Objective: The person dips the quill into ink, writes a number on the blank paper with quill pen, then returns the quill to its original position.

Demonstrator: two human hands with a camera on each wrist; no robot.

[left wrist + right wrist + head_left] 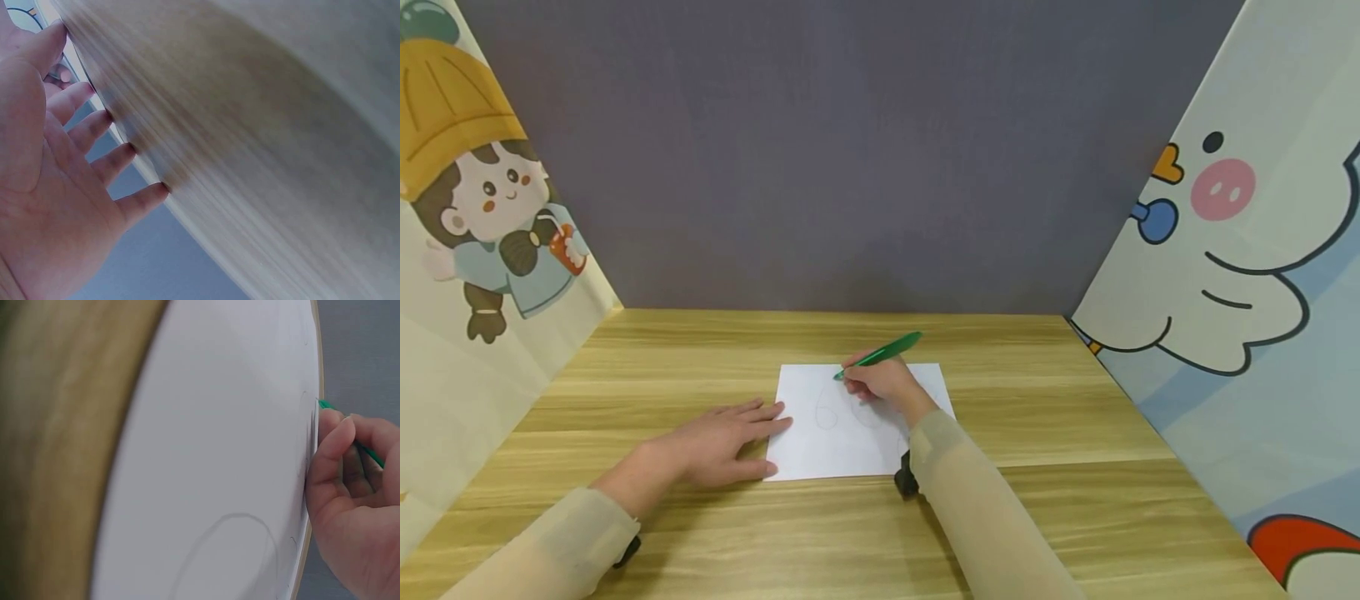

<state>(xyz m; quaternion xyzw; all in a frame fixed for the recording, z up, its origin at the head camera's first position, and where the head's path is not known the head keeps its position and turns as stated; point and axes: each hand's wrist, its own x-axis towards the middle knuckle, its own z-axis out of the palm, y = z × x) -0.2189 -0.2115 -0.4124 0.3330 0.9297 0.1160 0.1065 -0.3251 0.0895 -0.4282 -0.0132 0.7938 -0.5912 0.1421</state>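
Observation:
A sheet of white paper (797, 450) lies on the wooden table, with thin, faint curved lines drawn on it. My right hand (883, 381) rests over its upper part and pinches a green pen (891, 348), whose tip meets the paper near the far edge. In the right wrist view, thumb and fingers of the right hand (356, 494) close round the pen (369, 452), and a drawn loop shows on the paper (206, 425). My left hand (722, 442) lies flat, fingers spread, its fingertips on the paper's left edge. The left wrist view shows the left hand's (69, 162) palm side.
The wooden table (700, 542) reaches back to a grey panel (850, 167). Side panels with cartoon figures stand at left (437, 358) and right (1262, 233). A small black device (907, 477) sits at the right wrist.

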